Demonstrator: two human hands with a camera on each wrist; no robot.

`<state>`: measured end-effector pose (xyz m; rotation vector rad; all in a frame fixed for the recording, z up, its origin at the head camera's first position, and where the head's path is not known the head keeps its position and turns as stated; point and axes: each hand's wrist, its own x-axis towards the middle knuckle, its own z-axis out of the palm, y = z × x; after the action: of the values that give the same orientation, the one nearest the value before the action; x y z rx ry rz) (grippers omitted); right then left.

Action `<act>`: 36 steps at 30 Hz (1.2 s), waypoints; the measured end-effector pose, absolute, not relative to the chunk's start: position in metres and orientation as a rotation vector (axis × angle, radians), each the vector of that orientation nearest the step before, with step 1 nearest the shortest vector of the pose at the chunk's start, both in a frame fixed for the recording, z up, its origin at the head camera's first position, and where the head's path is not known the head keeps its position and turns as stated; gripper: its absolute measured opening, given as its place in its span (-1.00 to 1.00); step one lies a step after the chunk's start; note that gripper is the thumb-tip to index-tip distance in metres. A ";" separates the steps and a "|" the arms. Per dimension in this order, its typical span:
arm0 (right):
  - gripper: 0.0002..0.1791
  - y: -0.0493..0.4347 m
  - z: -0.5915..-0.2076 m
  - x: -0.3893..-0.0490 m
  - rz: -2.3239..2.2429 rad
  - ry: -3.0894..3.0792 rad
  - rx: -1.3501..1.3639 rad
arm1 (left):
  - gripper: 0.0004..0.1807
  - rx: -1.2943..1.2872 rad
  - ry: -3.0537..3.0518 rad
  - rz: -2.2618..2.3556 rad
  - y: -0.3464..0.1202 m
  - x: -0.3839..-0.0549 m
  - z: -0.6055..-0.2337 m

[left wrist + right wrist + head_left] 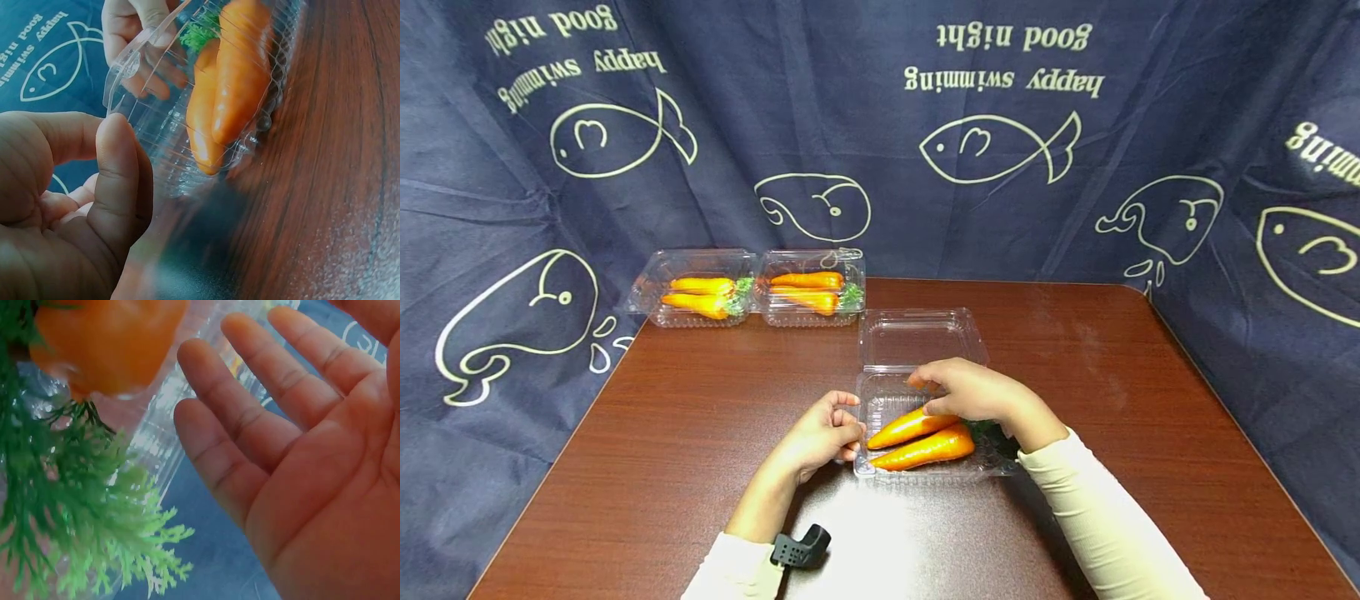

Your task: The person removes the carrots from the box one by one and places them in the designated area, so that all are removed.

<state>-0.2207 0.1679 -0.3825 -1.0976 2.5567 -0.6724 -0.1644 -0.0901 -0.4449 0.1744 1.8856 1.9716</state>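
Note:
A clear plastic clamshell container (917,477) stands on the table with its lid (921,337) laid back. Two carrots, an upper one (901,428) and a lower one (934,450), lie side by side in its base. Their leafy green tops (134,531) are toward the right end. My left hand (820,437) pinches the container's left rim between thumb and index finger, as the left wrist view shows. Above the far part of the base, my right hand (973,392) reaches over the carrots, fingers extended and spread in the right wrist view, thumb beside the upper carrot.
Two more clear containers, one on the left (658,287) and one beside it (812,260), stand at the table's back left with carrots inside. A dark blue printed curtain (880,108) hangs behind the brown table (700,400). A black wristband (801,548) is on the left wrist.

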 end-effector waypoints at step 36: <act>-0.80 0.153 -0.400 -0.220 -0.443 2.528 -1.235 | -0.45 0.157 1.874 1.992 -0.090 -0.163 -0.446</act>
<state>-0.2204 0.1526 -0.4004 -1.2353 2.5282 -0.4428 -0.1627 -0.0900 -0.4455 0.1573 1.8743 1.9918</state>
